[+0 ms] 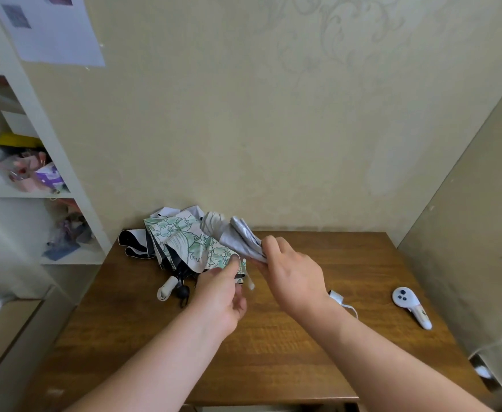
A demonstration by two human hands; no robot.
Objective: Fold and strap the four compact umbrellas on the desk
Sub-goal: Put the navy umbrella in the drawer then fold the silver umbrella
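Note:
A pile of loose compact umbrellas lies at the back left of the wooden desk (273,352). On top is a white umbrella with a green flower print (184,236); a black and white one (133,242) lies under it at the left. Their white handle (166,288) and black handle (182,291) point toward me. My right hand (291,272) is shut on a silver-grey umbrella (237,233), holding its canopy bunched above the desk. My left hand (223,295) pinches a fabric edge of the green-print canopy, beside a small white strap or tip (250,283).
A white handheld controller (411,306) lies at the desk's right. A white handle with a cord (340,300) peeks out behind my right wrist. White shelves (35,173) with clutter stand at the left; walls close the back and right.

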